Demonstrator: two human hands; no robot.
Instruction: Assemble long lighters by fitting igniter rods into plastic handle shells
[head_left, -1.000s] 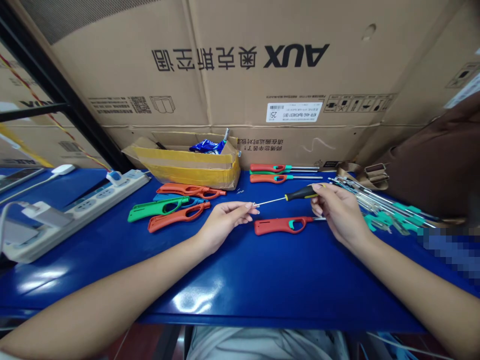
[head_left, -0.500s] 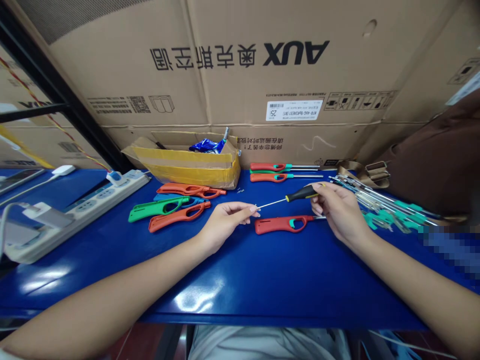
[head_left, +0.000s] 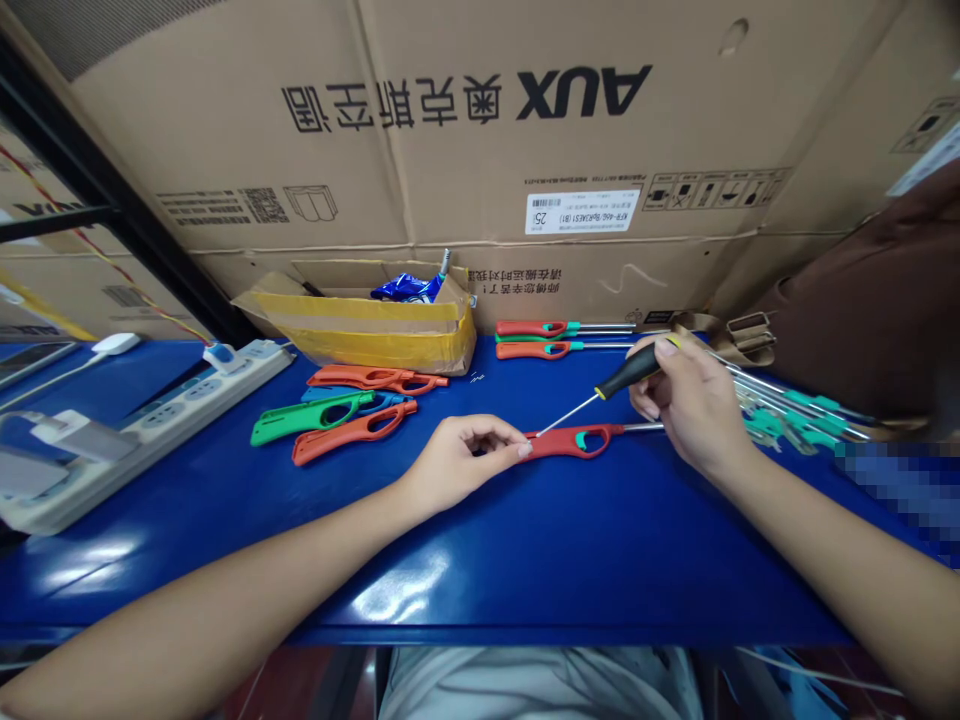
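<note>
A red long-necked gas lighter (head_left: 562, 443) lies on the blue table, its metal tube pointing right. At the handle's left end, my left hand (head_left: 469, 455) is closed with thumb and fingertips on it; the fingers hide that end. My right hand (head_left: 694, 400) grips a black and yellow screwdriver (head_left: 630, 368) by its handle. The thin shaft slants down to the left, with its tip at the lighter's handle near my left fingertips. Whether a screw sits at the tip is too small to tell.
Left lie several orange, green and blue lighter shells (head_left: 311, 418). A taped cardboard box (head_left: 360, 335) stands behind, tiny pins (head_left: 477, 378) beside it. More lighters (head_left: 532, 349) lie at the back, and metal tubes with teal parts (head_left: 806, 405) at right. A power strip (head_left: 150, 435) runs along the left.
The screwdriver's tip has moved right and down onto the red lighter, its handle tilting up more. My left hand has shifted right and down from above the lighter to its handle end.
</note>
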